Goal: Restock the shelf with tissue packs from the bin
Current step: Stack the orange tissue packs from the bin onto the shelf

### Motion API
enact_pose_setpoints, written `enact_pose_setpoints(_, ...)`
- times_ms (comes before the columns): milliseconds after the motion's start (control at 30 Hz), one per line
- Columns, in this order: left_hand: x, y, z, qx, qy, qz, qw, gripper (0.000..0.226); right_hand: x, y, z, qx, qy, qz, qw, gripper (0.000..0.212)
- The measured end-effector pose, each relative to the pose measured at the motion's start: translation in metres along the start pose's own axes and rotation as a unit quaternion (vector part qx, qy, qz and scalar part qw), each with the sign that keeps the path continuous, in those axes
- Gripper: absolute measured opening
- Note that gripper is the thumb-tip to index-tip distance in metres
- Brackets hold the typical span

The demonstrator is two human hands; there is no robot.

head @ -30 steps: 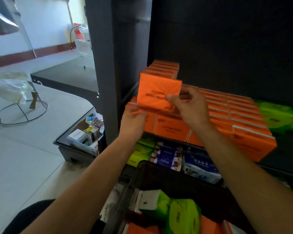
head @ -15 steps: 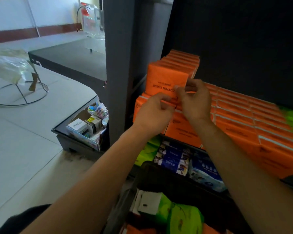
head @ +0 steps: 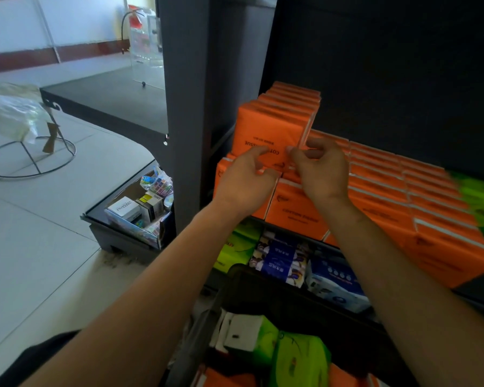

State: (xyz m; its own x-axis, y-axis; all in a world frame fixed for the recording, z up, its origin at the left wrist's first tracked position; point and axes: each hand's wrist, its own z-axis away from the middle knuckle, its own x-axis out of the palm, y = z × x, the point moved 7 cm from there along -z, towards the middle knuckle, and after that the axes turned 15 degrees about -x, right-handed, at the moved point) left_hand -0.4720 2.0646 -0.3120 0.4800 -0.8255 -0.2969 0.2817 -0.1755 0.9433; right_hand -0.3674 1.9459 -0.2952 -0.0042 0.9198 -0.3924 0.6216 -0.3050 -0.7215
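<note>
Orange tissue pack pushed back onto stack, left hand and right hand pinching its lower edge

Floor-level items
A wire stand and a tray of small boxes are set on the tiled floor.
</note>
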Motion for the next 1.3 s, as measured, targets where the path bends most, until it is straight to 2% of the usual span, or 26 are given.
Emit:
enact_pose_setpoints(100,-0.005,0.004,0.002,0.018,0.016,0.012,1.000,0.054,0.000,-0.001,-0.004,0.012,-0.015,-0.014,1.000,0.054)
enact_pose_setpoints(233,-0.008,0.007,0.001,0.039,0.013,0.009,0.999,0.058,0.010,-0.007,-0.007,-0.006,-0.050,-0.042,0.998,0.044)
enact_pose_setpoints(400,-0.005,0.000,-0.003,0.014,-0.013,-0.018,1.000,0.070,0.017,-0.007,-0.007,-0.012,-0.048,-0.051,0.997,0.039)
enact_pose_setpoints(567,0.002,-0.001,-0.003,0.030,-0.037,-0.050,0.998,0.071,0.016,-0.008,-0.008,-0.023,-0.047,-0.041,0.998,0.037)
enact_pose_setpoints(933,0.009,-0.008,-0.013,0.034,-0.032,-0.069,0.997,0.072,0.014,-0.006,-0.008,-0.036,-0.045,-0.045,0.997,0.034)
enact_pose_setpoints(1133,0.001,-0.001,-0.008,0.059,0.022,-0.040,0.997,0.056,0.012,0.002,-0.007,-0.012,-0.040,-0.054,0.998,0.035)
enact_pose_setpoints(1300,0.008,-0.004,-0.008,0.037,-0.023,-0.023,0.999,0.035,0.010,0.002,-0.001,-0.035,-0.059,-0.056,0.996,0.035)
